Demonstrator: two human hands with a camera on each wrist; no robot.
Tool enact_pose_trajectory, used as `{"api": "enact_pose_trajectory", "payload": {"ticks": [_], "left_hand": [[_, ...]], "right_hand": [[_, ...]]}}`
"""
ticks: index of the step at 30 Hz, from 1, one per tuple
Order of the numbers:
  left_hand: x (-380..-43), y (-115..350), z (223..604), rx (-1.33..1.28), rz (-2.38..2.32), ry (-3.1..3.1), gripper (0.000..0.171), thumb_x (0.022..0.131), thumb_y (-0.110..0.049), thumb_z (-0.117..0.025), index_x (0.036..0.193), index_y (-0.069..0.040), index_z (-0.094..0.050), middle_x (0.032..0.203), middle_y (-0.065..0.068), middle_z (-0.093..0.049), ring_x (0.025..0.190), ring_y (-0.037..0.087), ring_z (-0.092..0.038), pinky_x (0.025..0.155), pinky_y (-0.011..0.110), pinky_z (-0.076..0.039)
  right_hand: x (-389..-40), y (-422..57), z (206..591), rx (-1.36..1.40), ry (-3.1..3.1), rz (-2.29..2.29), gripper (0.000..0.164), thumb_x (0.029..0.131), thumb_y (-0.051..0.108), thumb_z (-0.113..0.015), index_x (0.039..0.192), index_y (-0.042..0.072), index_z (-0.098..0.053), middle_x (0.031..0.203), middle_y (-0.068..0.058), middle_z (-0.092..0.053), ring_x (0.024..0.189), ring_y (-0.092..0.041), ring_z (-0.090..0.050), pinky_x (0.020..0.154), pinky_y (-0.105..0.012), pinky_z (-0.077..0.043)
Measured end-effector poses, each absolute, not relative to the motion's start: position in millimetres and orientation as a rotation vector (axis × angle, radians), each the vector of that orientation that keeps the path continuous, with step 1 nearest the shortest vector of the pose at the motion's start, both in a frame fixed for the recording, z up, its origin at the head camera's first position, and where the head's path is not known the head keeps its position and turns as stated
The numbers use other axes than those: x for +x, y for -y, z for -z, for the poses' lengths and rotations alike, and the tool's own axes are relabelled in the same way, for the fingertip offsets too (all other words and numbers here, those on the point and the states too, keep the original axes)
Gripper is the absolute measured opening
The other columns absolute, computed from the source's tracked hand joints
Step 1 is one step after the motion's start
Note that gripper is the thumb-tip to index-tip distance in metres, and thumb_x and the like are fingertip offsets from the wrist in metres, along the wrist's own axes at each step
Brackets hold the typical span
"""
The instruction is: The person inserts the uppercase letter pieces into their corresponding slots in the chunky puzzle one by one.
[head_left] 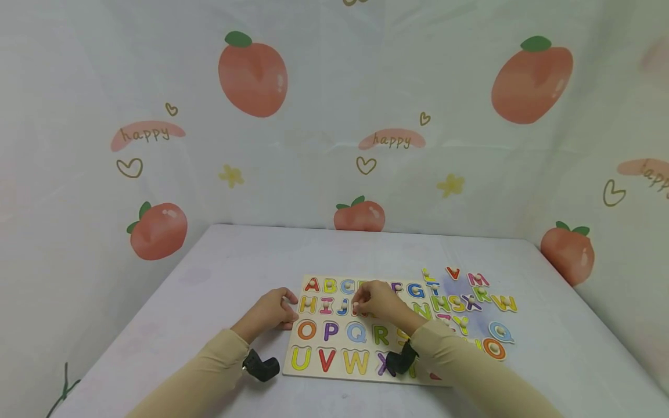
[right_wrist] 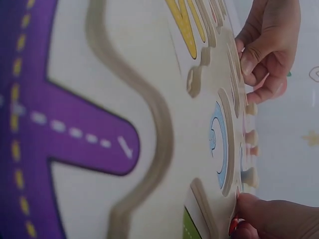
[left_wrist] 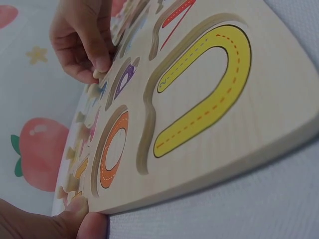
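Note:
A wooden alphabet puzzle board [head_left: 334, 371] lies flat on the table. My right hand [head_left: 380, 301] is over its second row, just right of the blue J [head_left: 342, 307]. Thumb and fingertips there pinch the small knob of a red letter piece [right_wrist: 233, 226], mostly hidden by the fingers in the right wrist view. My left hand [head_left: 269, 312] rests at the board's left edge, index finger and thumb spread along it beside the H piece [head_left: 308, 306]. In the left wrist view its thumb [left_wrist: 77, 204] touches the board's edge.
Loose knobbed letters lie right of the board, among them a red V [head_left: 453, 273], a yellow W [head_left: 504, 303], a blue Q [head_left: 500, 331] and an orange O [head_left: 493, 349]. Knobbed A [head_left: 312, 284], B and C sit in the top row. A fruit-print curtain [head_left: 313, 145] hangs behind the table.

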State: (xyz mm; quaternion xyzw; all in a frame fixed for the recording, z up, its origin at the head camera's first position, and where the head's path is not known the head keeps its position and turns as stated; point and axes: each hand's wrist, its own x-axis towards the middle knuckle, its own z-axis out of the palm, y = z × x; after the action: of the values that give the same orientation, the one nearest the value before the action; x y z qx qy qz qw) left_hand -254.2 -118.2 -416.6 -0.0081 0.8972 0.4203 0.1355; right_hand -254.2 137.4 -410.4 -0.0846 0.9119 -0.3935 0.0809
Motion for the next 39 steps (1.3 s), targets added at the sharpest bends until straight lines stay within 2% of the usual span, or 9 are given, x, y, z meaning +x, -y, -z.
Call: {"api": "enact_pose_trajectory", "payload": {"ticks": [12, 18, 20, 26, 29, 35, 39], "left_hand": [[-255, 118, 417, -0.045, -1.206, -2.597, 0.034, 0.081, 0.002, -0.073, 0.110, 0.000, -0.057, 0.080, 0.008, -0.059, 0.059, 0.011, -0.060, 0.055, 0.022, -0.054], [-254, 117, 417, -0.041, -1.197, -2.602, 0.033, 0.081, 0.001, -0.073, 0.110, 0.000, -0.057, 0.080, 0.008, -0.058, 0.058, 0.011, -0.059, 0.055, 0.021, -0.053], [-254, 117, 416, -0.037, -1.197, -2.602, 0.033, 0.081, 0.001, -0.073, 0.110, -0.001, -0.057, 0.080, 0.008, -0.059, 0.058, 0.011, -0.059, 0.055, 0.021, -0.053], [-253, 118, 415, -0.030, -1.193, -2.602, 0.033, 0.082, 0.000, -0.073, 0.110, 0.000, -0.057, 0.080, 0.008, -0.060, 0.059, 0.011, -0.060, 0.056, 0.022, -0.054], [-253, 118, 414, -0.030, -1.191, -2.601, 0.033, 0.082, -0.001, -0.073, 0.110, -0.001, -0.057, 0.080, 0.008, -0.060, 0.059, 0.011, -0.060, 0.056, 0.022, -0.054], [-253, 118, 414, -0.030, -1.191, -2.600, 0.033, 0.082, 0.000, -0.073, 0.110, -0.001, -0.057, 0.080, 0.008, -0.060, 0.059, 0.011, -0.060, 0.056, 0.022, -0.054], [-253, 118, 414, -0.028, -1.195, -2.597, 0.033, 0.082, 0.000, -0.073, 0.110, -0.001, -0.057, 0.080, 0.008, -0.060, 0.059, 0.012, -0.060, 0.056, 0.022, -0.054]], "right_hand": [[-255, -137, 410, -0.261, -2.711, 1.151, 0.011, 0.083, 0.012, -0.076, 0.085, 0.010, -0.065, 0.074, -0.002, -0.058, 0.066, -0.013, -0.053, 0.058, -0.023, -0.045], [-253, -147, 400, -0.213, -2.726, 1.167, 0.016, 0.082, 0.018, -0.077, 0.092, 0.012, -0.066, 0.082, -0.002, -0.059, 0.071, -0.016, -0.054, 0.051, -0.027, -0.045], [-254, -154, 395, -0.196, -2.738, 1.195, 0.018, 0.082, 0.018, -0.077, 0.095, 0.012, -0.067, 0.084, -0.001, -0.060, 0.073, -0.016, -0.054, 0.053, -0.027, -0.046], [-254, -190, 376, -0.283, -2.763, 1.333, 0.021, 0.085, 0.011, -0.073, 0.103, 0.002, -0.067, 0.086, -0.005, -0.061, 0.080, -0.016, -0.060, 0.069, -0.031, -0.052], [-254, -216, 367, -0.296, -2.785, 1.371, 0.025, 0.087, 0.013, -0.071, 0.107, -0.001, -0.065, 0.088, -0.007, -0.062, 0.083, -0.017, -0.062, 0.074, -0.034, -0.055], [-250, -269, 357, -0.210, -2.869, 1.384, 0.034, 0.091, 0.022, -0.068, 0.116, 0.000, -0.061, 0.100, -0.011, -0.064, 0.095, -0.023, -0.064, 0.082, -0.034, -0.054], [-245, -298, 358, -0.110, -2.898, 1.385, 0.040, 0.093, 0.026, -0.066, 0.122, -0.001, -0.058, 0.105, -0.014, -0.063, 0.096, -0.024, -0.062, 0.085, -0.037, -0.054]]}}
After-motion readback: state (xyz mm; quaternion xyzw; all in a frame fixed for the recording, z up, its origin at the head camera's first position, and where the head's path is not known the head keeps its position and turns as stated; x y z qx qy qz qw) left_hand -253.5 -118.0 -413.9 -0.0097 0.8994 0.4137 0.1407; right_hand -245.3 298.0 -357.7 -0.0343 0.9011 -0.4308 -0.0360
